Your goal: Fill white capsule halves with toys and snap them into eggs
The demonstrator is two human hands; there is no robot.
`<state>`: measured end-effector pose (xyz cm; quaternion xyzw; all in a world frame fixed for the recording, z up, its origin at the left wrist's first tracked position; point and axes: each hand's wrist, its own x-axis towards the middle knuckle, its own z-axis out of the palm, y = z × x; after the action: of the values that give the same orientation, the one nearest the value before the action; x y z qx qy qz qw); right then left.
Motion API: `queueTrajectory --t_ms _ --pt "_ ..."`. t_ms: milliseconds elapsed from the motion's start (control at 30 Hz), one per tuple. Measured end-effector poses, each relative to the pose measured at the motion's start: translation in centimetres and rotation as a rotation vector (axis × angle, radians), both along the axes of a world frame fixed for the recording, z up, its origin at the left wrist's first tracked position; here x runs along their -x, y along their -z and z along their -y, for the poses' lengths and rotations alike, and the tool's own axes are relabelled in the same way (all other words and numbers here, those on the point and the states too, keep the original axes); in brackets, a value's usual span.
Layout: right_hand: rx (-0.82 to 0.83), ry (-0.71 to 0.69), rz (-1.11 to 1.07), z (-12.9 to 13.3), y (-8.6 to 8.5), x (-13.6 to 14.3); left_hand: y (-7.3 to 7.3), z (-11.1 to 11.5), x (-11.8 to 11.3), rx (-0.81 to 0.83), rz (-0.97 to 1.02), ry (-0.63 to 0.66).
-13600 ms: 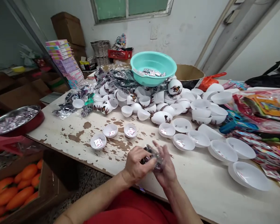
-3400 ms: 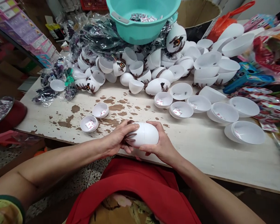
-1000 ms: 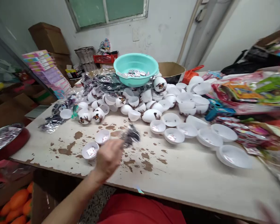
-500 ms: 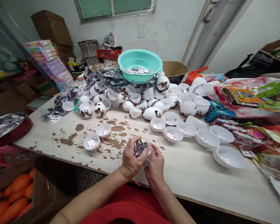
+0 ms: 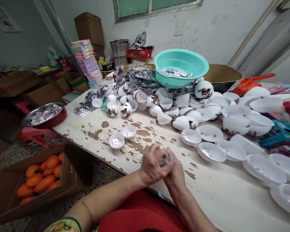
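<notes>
My left hand [image 5: 151,166] and my right hand [image 5: 177,172] are pressed together above the table's front edge. Between them they squeeze a crumpled clear plastic packet [image 5: 163,161]; its contents are mostly hidden by my fingers. Left of the hands, two white half-shells [image 5: 116,141] stand open side up, each with a small printed sachet inside. To the right, more white half-shells [image 5: 211,152] sit in rows, several with sachets in them. Behind lies a heap of white egg shells [image 5: 185,122] with printed dark and orange pictures.
A turquoise basin [image 5: 181,82] with sachets rests on the heap. Dark plastic-wrapped packets [image 5: 145,75] lie beside it. At the table's left end is a red-sided metal bowl [image 5: 59,116] of sachets. Below, a cardboard box [image 5: 70,175] holds orange oval objects. Stacked small boxes [image 5: 87,62] stand behind.
The view has swung left, bringing more of the bowl and the orange objects into sight. My hands have closed further around the packet, covering its dark purple contents.
</notes>
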<state>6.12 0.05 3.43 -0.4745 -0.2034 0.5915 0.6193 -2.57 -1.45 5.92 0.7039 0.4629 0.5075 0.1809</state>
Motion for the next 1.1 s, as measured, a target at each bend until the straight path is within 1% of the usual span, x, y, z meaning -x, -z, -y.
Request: queueTrajectory --t_ms 67,133,233,300,333,367,400,467,500,533,600,667,700,733,800,833,900,1000,1100 --pt "0.034 0.005 -0.037 -0.2 -0.4 1.5 -0.8 -0.8 1.2 0.208 0.151 -0.06" --pt "0.052 0.001 -0.046 -0.5 -0.8 2.4 -1.4 -1.5 2.5 0.376 0.318 -0.034" --pt "0.029 -0.034 0.009 -0.9 -1.0 2.7 -1.8 -2.1 4.3 0.599 0.532 0.106" --pt "0.007 -0.08 0.055 -1.0 -0.9 2.7 -1.8 -2.1 4.9 0.714 0.618 0.222" --pt "0.011 -0.116 0.062 -0.9 -0.8 2.7 -1.7 -1.9 5.0 0.746 0.632 0.258" --pt "0.026 -0.168 0.054 -0.7 -0.6 2.8 -1.7 -1.6 5.0 0.752 0.627 0.267" --pt "0.05 -0.239 0.033 -0.6 -0.5 3.0 -1.6 -1.3 5.0 0.728 0.606 0.244" --pt "0.091 -0.421 -0.014 -0.2 -0.2 3.6 -1.6 -0.8 5.4 0.654 0.548 0.143" --pt "0.097 -0.508 -0.029 0.0 0.0 3.9 -1.7 -0.7 6.0 0.626 0.523 0.088" --pt "0.094 -0.559 -0.031 0.1 0.2 4.2 -1.8 -0.7 6.9 0.596 0.492 0.019" --pt "0.091 -0.558 0.015 0.4 0.8 4.7 -2.1 -1.4 9.6 0.517 0.423 -0.181" --pt "0.084 -0.545 0.128 0.6 1.6 5.0 -2.2 -2.6 13.2 0.42 0.372 -0.414" --pt "0.073 -0.56 0.198 0.7 2.0 5.0 -2.0 -3.3 15.0 0.388 0.359 -0.494" --pt "0.054 -0.593 0.26 0.9 2.3 5.0 -1.7 -3.9 16.6 0.371 0.346 -0.548" --pt "-0.003 -0.652 0.34 1.1 3.0 4.9 -0.5 -5.1 18.9 0.375 0.315 -0.583" --pt "-0.027 -0.661 0.356 1.1 3.3 5.0 0.2 -5.5 19.6 0.383 0.293 -0.589" --pt "-0.066 -0.664 0.365 1.0 3.8 5.3 1.9 -6.1 20.3 0.404 0.249 -0.587" --pt "-0.128 -0.66 0.387 0.5 4.8 6.9 3.7 -6.0 20.2 0.435 0.215 -0.563" --pt "-0.19 -0.663 0.387 0.0 5.4 9.2 4.4 -5.0 19.0 0.487 0.23 -0.487"
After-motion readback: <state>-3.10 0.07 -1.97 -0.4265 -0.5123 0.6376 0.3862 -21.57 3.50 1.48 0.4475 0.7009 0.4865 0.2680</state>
